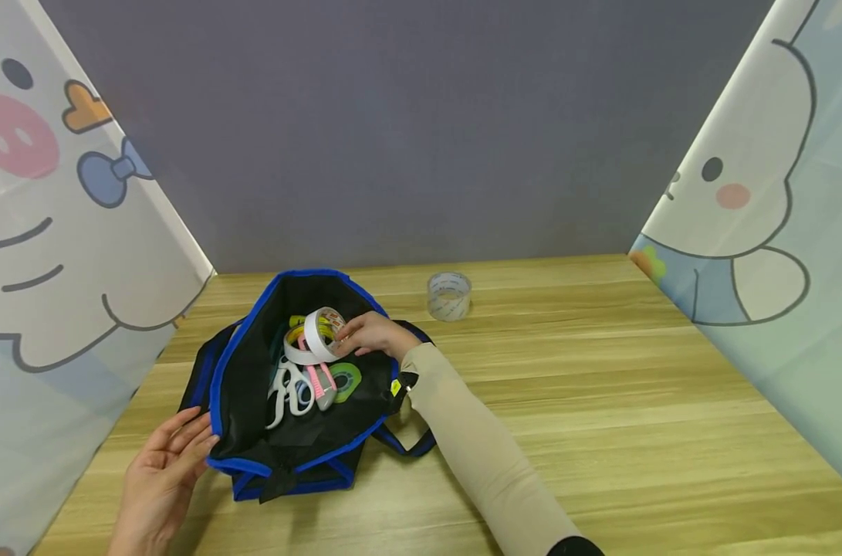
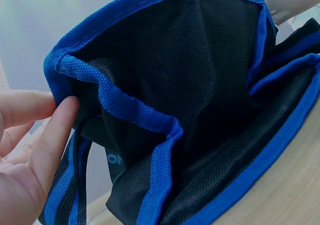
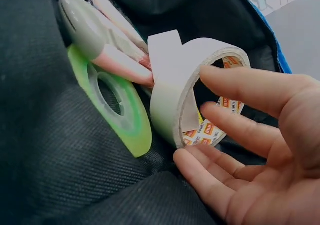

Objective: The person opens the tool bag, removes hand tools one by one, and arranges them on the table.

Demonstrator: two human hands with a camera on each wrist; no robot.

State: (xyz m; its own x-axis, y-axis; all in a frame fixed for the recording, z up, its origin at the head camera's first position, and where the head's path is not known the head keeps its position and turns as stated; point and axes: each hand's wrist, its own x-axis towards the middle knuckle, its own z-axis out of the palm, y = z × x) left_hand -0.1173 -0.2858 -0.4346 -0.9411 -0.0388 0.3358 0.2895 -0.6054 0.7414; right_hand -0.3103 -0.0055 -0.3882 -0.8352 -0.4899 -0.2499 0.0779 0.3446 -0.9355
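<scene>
The white tape roll (image 1: 315,337) stands tilted inside the open black bag (image 1: 245,394), just left of the right hand (image 1: 373,333), its hollow facing right, toward the fingers. These are loosely spread at the roll's rim, with no closed grip; whether they touch, I cannot tell. The left hand (image 1: 167,471), farther off at near left, pinches the bag's blue-edged corner above the counter (image 1: 601,386).
</scene>
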